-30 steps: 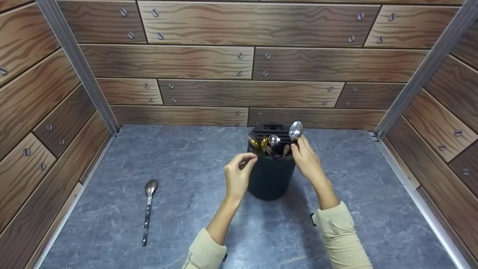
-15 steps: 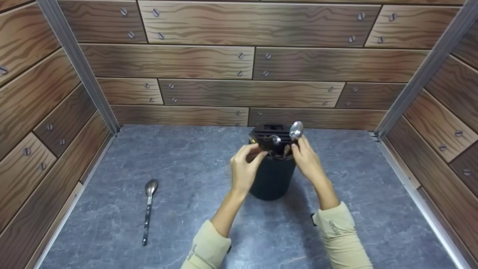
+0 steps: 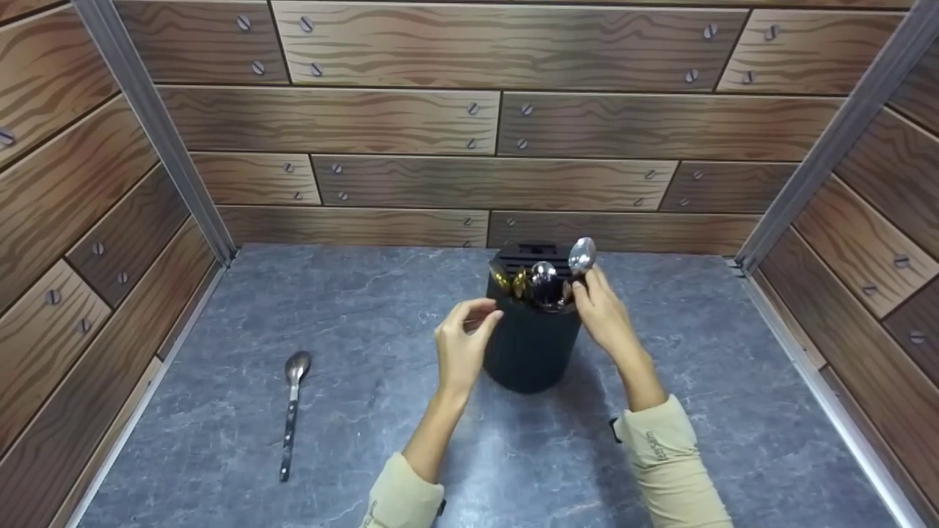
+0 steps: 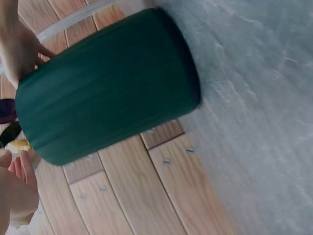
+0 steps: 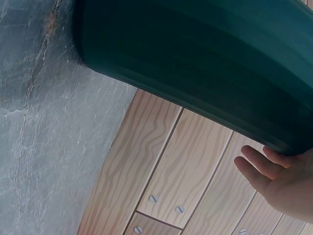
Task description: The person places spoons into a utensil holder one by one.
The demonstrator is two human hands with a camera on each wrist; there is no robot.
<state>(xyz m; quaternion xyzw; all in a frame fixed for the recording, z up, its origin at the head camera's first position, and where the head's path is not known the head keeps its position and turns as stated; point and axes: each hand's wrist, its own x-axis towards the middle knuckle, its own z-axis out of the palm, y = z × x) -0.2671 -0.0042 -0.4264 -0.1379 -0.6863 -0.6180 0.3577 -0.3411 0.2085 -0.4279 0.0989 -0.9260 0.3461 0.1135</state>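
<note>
A dark green cutlery holder [image 3: 530, 352] with a slotted black top part stands upright on the table. Gold spoons [image 3: 520, 283] and silver spoons [image 3: 543, 273] rise bowl-up from its mouth. My right hand [image 3: 603, 315] grips the holder's right rim, with a silver spoon's bowl [image 3: 582, 255] showing just above the fingers. In the right wrist view several fingers [image 5: 261, 169] of that hand extend off the holder's side. By the left rim my left hand [image 3: 463, 345] hangs with bent fingers and a gap between thumb and forefinger, holding nothing.
On the left of the table lies a spoon [image 3: 290, 422] with a dark, studded handle. Wood-patterned walls [image 3: 411, 183] with grey metal corner posts [image 3: 158, 139] enclose the grey marbled table [image 3: 381, 381] at the back and sides.
My left hand went right, over the spoons at the holder's mouth, then drew back left of the rim. The middle silver spoon has shifted slightly. My right hand has stayed in place.
</note>
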